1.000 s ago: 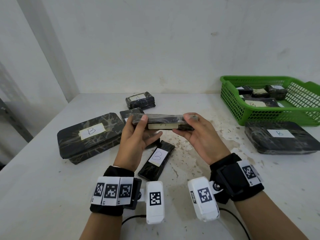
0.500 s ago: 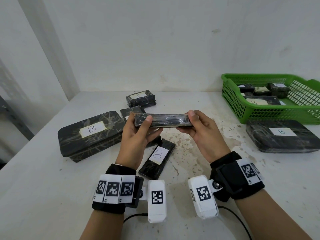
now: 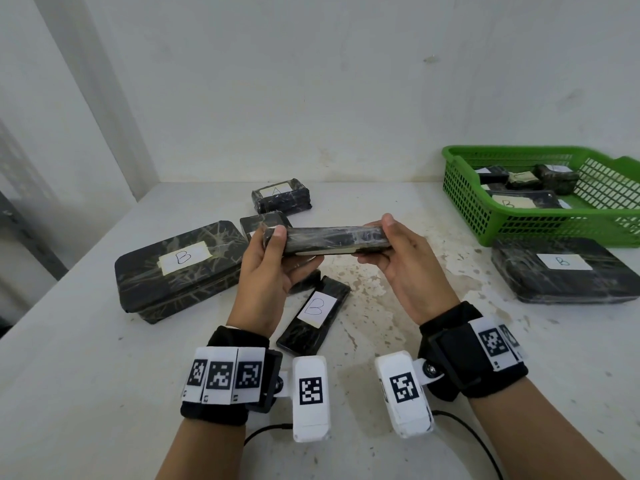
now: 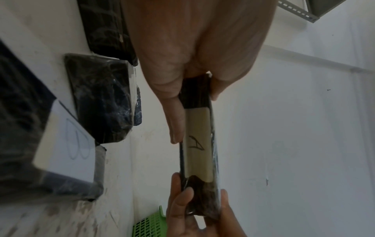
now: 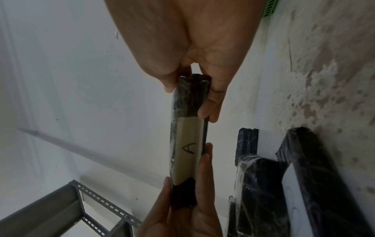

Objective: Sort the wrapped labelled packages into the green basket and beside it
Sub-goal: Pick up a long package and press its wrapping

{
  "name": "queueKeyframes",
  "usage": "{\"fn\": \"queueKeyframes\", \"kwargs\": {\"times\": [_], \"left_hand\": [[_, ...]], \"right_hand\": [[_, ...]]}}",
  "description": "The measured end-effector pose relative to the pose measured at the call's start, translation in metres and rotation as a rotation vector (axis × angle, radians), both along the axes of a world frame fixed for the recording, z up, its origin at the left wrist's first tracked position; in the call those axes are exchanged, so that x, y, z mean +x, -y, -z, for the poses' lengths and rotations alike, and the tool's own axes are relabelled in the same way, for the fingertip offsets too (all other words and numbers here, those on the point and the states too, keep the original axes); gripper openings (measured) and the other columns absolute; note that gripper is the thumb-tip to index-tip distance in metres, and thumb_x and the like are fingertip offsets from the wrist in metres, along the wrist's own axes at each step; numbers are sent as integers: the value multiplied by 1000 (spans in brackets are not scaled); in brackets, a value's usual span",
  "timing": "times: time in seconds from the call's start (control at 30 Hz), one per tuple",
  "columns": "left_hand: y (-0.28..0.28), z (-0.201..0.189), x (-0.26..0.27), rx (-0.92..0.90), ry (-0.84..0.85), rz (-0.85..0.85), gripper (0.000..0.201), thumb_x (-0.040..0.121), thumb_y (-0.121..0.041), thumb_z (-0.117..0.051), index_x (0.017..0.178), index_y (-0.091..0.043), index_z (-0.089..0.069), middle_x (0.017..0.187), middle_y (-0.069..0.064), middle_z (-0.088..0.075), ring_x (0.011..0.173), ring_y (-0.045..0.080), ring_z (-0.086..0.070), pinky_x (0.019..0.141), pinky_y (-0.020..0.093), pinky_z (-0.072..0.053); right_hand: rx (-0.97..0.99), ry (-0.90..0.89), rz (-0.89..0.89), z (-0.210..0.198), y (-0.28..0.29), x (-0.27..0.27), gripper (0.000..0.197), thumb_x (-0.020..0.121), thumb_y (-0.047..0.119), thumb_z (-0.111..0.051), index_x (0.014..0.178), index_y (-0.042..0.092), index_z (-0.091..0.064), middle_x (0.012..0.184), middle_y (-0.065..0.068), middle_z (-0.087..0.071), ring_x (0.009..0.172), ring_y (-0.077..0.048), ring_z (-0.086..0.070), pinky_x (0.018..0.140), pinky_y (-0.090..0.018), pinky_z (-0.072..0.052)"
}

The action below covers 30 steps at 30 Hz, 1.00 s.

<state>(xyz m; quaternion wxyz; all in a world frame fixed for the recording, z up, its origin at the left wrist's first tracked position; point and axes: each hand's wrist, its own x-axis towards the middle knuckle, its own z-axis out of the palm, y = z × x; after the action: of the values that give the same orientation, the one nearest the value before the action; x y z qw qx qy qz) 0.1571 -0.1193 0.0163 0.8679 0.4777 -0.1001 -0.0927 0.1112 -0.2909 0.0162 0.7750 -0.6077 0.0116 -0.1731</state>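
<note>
A long flat black wrapped package (image 3: 325,239) is held level above the table middle. My left hand (image 3: 273,244) grips its left end and my right hand (image 3: 386,233) grips its right end. Its label faces down toward the wrists and reads A (image 4: 195,145) (image 5: 189,148). The green basket (image 3: 512,225) stands at the far right with several wrapped packages inside. A large package marked B (image 3: 561,268) lies on the table just in front of the basket.
On the table lie a big package marked B (image 3: 180,268) at the left, a slim one marked B (image 3: 315,315) under my hands, a small one marked A (image 3: 280,195) farther back, and another dark package (image 3: 263,221) behind my left hand. White walls close the back and left.
Both hands have tilted the held package, so its label side now faces down and only its wrapped top and front edge show from the head view. The hands lifted slightly.
</note>
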Motion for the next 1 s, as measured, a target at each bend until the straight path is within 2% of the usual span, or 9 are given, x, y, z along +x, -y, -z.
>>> {"fn": "queueKeyframes", "kwargs": {"times": [0.1,0.2,0.37,0.53,0.67,0.73,0.87,0.93,1.0], "left_hand": [[0,-1,0,-10,-9,5,15,102,-21,-44,106,-7,-50,111,15,-62,94,23,-71,83,37,-60],[0,0,-1,-3,-5,23,41,94,-32,-60,123,-6,-48,116,18,-65,107,31,-67,84,36,-59],[3,4,-1,46,26,-12,39,96,-4,-53,133,-3,-42,108,16,-66,100,29,-69,85,37,-60],[4,3,-3,36,7,-1,21,94,-6,-58,113,-5,-49,102,13,-69,93,25,-71,82,36,-60],[5,2,-6,62,-15,-4,63,71,-18,-74,125,-1,-47,109,16,-71,103,31,-70,85,36,-59],[6,3,-5,83,-39,-32,79,73,-13,-76,140,4,-37,109,16,-71,96,28,-73,88,39,-58],[6,6,-3,93,-67,-40,78,84,-3,-71,148,3,-28,102,13,-73,87,25,-75,91,42,-57],[6,3,-5,89,-65,-37,83,82,-6,-73,149,3,-25,102,13,-72,89,24,-74,91,42,-57],[5,1,-7,84,-52,-12,90,74,-12,-78,147,4,-28,104,14,-72,94,25,-73,90,40,-58]], "right_hand": [[19,-2,-41,0,-1,1,51,88,46,-46,96,-1,-63,95,-11,-65,90,-17,-62,78,-24,-55],[-38,33,50,4,2,2,42,100,29,-48,97,-11,-60,94,-15,-63,83,-17,-62,77,-27,-55],[-112,6,107,9,3,3,36,103,20,-47,94,-12,-61,91,-14,-66,80,-18,-63,74,-27,-54],[-102,-16,31,6,0,1,44,87,41,-59,89,-3,-56,96,-22,-63,89,-20,-61,80,-27,-53],[-224,3,89,8,0,0,32,93,22,-62,86,-7,-52,102,-32,-64,87,-21,-62,76,-26,-55],[-235,-6,104,10,-1,0,26,95,17,-61,85,-5,-52,101,-34,-62,85,-21,-61,74,-25,-54],[-215,-60,98,13,-6,2,29,90,30,-65,83,5,-52,102,-29,-65,82,-21,-64,81,-34,-56],[-185,-70,102,12,-8,2,41,82,41,-67,85,3,-53,102,-30,-64,83,-20,-65,79,-30,-56],[-188,-52,134,11,-7,1,45,84,37,-69,85,-5,-52,93,-29,-61,78,-19,-63,74,-28,-55]]}}
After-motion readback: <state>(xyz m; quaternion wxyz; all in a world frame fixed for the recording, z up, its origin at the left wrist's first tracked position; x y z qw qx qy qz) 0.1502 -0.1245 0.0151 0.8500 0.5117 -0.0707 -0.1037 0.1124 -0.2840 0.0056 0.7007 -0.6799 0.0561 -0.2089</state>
